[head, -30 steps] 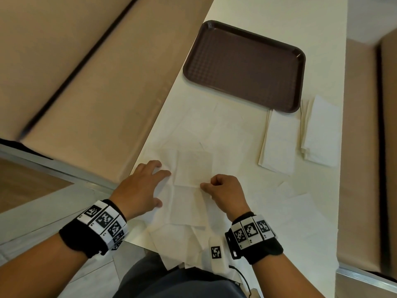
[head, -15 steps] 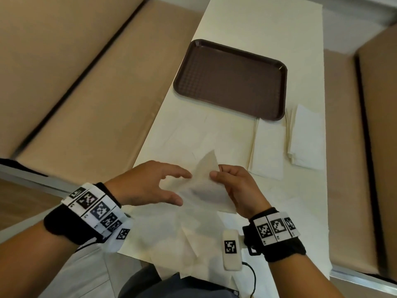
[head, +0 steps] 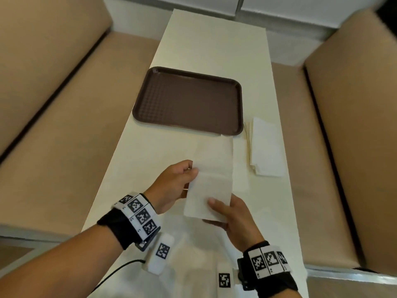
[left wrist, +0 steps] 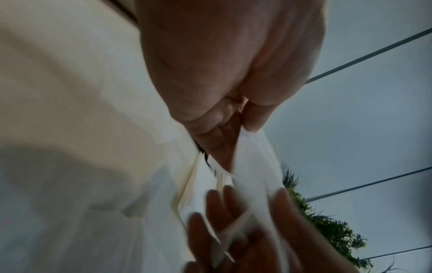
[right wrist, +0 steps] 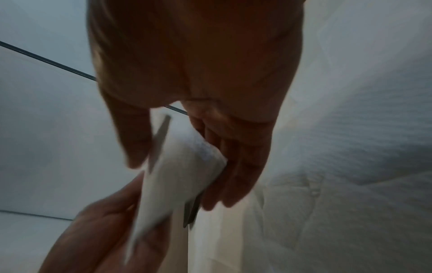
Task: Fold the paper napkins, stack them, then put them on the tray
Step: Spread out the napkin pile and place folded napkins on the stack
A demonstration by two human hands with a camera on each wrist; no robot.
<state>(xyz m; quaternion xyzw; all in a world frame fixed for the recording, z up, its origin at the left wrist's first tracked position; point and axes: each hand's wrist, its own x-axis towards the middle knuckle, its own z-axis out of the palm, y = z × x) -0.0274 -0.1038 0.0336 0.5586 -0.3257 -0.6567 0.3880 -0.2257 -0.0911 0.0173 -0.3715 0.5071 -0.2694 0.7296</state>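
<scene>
A white paper napkin is held above the table, folded into a small rectangle. My left hand pinches its far left corner between thumb and forefinger, as the left wrist view shows. My right hand grips its near edge, thumb on top and fingers underneath; the right wrist view shows the napkin between them. The brown tray lies empty beyond the hands. One folded napkin lies below the tray, and a stack of folded napkins sits at the right edge.
Several unfolded napkins lie overlapping at the near end of the cream table. Tan padded benches run along both long sides. A black cable hangs from my left wrist unit.
The napkin left the table: one second ago both hands worked it flat on the pile, then lifted it. It is now raised and held folded between both hands.
</scene>
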